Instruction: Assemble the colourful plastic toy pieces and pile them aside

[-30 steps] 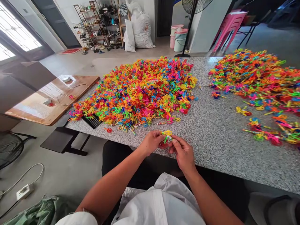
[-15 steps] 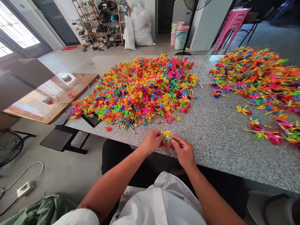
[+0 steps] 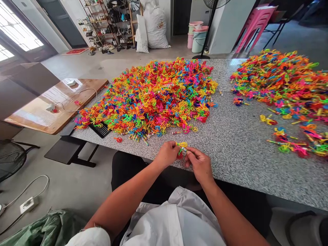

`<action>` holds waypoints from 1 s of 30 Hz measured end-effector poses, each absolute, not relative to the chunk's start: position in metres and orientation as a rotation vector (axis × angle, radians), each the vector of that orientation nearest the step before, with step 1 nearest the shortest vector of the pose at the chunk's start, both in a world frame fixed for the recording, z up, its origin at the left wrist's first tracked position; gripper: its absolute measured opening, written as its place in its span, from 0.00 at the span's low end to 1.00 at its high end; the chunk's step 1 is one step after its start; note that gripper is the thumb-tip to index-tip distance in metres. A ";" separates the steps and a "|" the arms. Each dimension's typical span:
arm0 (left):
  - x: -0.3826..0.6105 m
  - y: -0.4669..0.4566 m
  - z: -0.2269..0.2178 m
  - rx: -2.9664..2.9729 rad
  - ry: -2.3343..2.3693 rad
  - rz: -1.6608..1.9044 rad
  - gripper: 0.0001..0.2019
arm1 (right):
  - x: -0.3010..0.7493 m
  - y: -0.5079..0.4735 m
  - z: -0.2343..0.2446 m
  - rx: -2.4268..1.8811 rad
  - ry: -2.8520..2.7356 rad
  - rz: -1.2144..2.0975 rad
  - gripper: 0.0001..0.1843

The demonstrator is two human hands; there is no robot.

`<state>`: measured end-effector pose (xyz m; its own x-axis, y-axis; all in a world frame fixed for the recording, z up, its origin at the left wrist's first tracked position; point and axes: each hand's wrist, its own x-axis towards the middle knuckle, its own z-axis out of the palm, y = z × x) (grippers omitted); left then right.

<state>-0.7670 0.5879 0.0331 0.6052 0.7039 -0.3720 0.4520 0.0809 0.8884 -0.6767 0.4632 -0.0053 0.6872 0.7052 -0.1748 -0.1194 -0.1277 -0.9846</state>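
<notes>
My left hand [image 3: 167, 154] and my right hand [image 3: 198, 163] meet at the front edge of a speckled stone table [image 3: 230, 147]. Both pinch a small cluster of coloured plastic pieces [image 3: 182, 147], yellow on top with green and red below. Fingers of both hands are curled around it. Just beyond my hands spreads a large heap of multicoloured plastic loops [image 3: 159, 95], with several small striped sticks [image 3: 137, 136] along its near edge. A second heap of similar pieces [image 3: 279, 80] covers the table's right side.
A black comb-like object [image 3: 100, 130] lies at the left heap's edge. A low wooden table [image 3: 56, 106] with a cable stands left. A fan [image 3: 10, 159], a power strip [image 3: 27, 204] and a green bag [image 3: 43, 230] sit on the floor.
My hands stay in the same place on the plastic cluster, with small finger shifts. The camera view has tilted slightly.
</notes>
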 end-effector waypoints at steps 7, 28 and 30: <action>-0.768 0.594 0.034 1.616 0.928 0.176 0.12 | -0.673 0.457 0.000 -1.586 -0.616 0.695 0.17; -0.776 0.591 0.027 1.001 0.766 0.052 0.18 | -0.674 0.467 -0.008 -1.597 -0.543 0.657 0.19; -0.779 0.590 0.027 0.987 0.747 0.025 0.19 | -0.673 0.468 -0.007 -1.577 -0.558 0.665 0.19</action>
<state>-0.7792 0.5905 0.0270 0.7548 0.3429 -0.5591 0.3045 0.5718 0.7618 -0.6732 0.4676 -0.0070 0.7146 0.6931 -0.0953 -0.0263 -0.1094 -0.9936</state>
